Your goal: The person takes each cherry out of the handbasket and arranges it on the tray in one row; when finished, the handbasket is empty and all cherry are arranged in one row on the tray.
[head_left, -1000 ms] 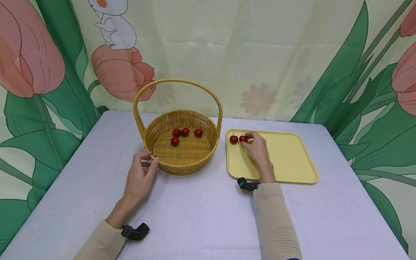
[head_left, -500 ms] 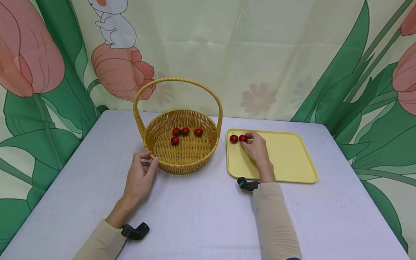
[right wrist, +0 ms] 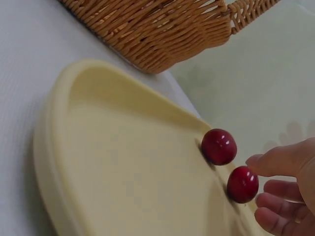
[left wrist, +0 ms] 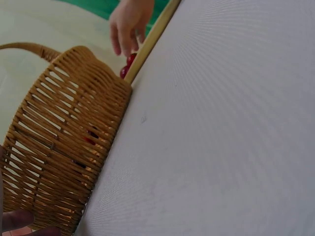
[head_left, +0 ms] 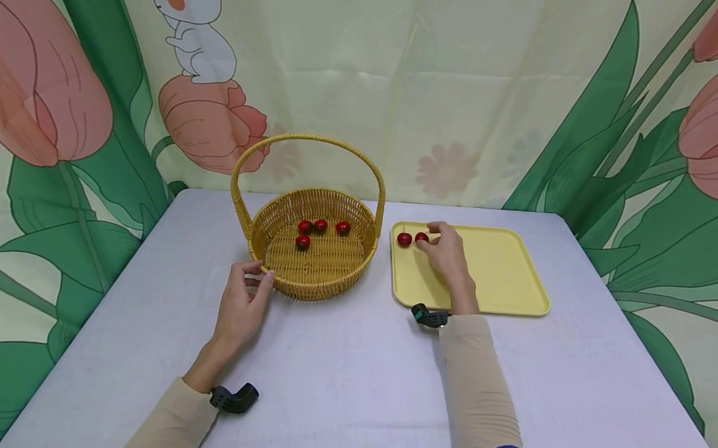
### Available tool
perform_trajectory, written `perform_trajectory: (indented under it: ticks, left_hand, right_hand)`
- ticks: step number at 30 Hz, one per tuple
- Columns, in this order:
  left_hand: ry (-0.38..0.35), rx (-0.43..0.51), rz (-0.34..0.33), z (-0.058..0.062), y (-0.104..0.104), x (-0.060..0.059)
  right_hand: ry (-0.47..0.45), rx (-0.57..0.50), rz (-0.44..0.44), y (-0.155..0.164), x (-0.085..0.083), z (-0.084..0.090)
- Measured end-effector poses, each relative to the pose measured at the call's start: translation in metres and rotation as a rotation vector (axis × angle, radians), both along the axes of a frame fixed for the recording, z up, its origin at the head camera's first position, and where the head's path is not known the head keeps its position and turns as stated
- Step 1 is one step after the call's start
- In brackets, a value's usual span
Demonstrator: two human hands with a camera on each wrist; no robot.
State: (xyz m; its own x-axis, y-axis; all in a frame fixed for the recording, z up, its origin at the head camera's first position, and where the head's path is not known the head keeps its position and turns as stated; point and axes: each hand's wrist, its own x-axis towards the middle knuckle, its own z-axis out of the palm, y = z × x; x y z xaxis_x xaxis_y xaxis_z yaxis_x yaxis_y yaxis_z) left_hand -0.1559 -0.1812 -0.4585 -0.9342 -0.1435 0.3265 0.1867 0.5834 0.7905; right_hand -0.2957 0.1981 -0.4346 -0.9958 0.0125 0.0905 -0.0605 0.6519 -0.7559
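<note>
Behind everything we see a pale backdrop printed with pink tulips, green leaves and, toward 11 o'clock, a white animal perched on a flower. Below it spreads a table under a white cloth. Taking 12 o'clock as straight ahead, we find a woven basket at 11 o'clock of the table's middle, upright, its tall handle arching over it. At 2 o'clock lies a flat yellow tray, near the basket but apart from it.

Two beige sleeves reach in from 7 and 5 o'clock. Our left hand is at the basket's 8 o'clock side, thumb and fingers curled and gripping its rim. Our right hand is over the tray toward 10 o'clock, thumb and index finger spread apart, gripping nothing. A black device sits at the left wrist, and a black unit at the right.

Smallest are the red fruits. In the basket we count four cherries: three close together toward 11 o'clock, one apart toward 2. Two more lie in the tray's 10 o'clock corner, just beside each other: the outer cherry and the inner cherry. Our right thumb is at the inner one's edge; whether it touches, we cannot tell.
</note>
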Motion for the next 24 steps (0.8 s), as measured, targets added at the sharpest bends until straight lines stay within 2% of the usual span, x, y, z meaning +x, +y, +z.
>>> perform_trajectory:
  ticks: [12, 24]
  left_hand:
    - [-0.006, -0.001, 0.003, 0.0, 0.0, 0.0]
    - [-0.01, 0.002, -0.002, -0.001, 0.0, 0.0]
  right_hand:
    - [0.08, -0.021, 0.0, -0.004, 0.003, 0.023]
    - [0.231, -0.074, 0.005, -0.013, 0.015, 0.05]
